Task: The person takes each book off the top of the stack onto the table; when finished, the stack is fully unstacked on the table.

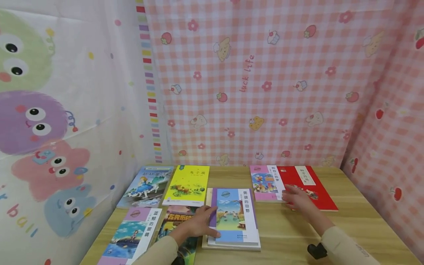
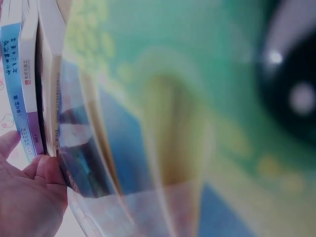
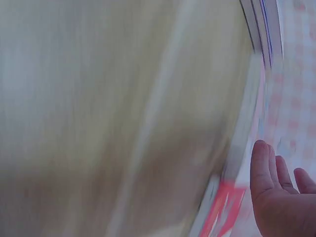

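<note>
My left hand is at the left side of a small stack of books in the middle of the table. On top lies a blue-and-white book with a pond picture; a purple edge and a beige book show beneath. The left wrist view has thumb and fingers against the spines, spread rather than curled round. My right hand, fingers extended, overlaps the edge of a pink-and-white book and a red book. In the right wrist view, nothing lies in its palm.
Left of the stack lie a yellow book, a blue book with a girl, a pink-bordered sea-picture book and a dark illustrated book. A wooden table carries them all. Printed cloths hang behind and at both sides.
</note>
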### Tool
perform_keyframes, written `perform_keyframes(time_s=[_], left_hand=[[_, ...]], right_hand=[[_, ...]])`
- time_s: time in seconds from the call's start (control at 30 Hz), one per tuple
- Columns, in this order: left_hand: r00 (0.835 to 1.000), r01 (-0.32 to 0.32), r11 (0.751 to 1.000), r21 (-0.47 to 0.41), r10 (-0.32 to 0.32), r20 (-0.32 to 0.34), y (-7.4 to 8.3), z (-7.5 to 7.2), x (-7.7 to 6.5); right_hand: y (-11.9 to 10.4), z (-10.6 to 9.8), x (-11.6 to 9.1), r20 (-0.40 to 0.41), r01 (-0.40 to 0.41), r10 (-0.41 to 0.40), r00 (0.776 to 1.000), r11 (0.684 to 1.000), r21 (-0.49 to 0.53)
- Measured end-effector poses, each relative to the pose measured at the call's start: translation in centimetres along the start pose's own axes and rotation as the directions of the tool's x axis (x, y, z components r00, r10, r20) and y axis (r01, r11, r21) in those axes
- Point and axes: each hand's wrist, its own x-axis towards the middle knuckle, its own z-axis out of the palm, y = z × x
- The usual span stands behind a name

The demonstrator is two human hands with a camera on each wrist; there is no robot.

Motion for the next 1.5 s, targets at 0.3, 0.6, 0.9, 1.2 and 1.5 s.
perform_keyframes(time_s=[0.3,0.6,0.9,1.2,1.5], left_hand=[[0.999,0.042,0.996,-0.076,-0.043,-0.009,-0.5,-0.7,-0.6],[0.997,0.006,0.999,0.041,-0.003,-0.076,-0.3,0.2,-0.6],[0.996,0.026,0.988,0.154,-0.013,-0.085,0.0,0.3,0.2],[0.997,0.020,0.990,0.137,-0.009,-0.079,0.7,0.6,0.1],[0.996,0.036,0.987,0.156,-0.024,-0.080,0.9,0.7,0.1]], right_hand=[[0.5,8.5,-0.8,0.054,-0.043,0.043,0.998,0.999,0.014],[1.3,12.3,-0.6,-0.058,-0.072,0.061,0.996,0.977,-0.201],[1.8,8.0,-2.1,0.040,-0.124,0.125,0.991,0.992,-0.027],[2.1,0.7,-6.0,-0.005,-0.164,0.164,0.986,0.986,-0.017],[3.9,-1.4,-7.3,-0.046,-0.196,0.195,0.980,0.981,-0.007]])
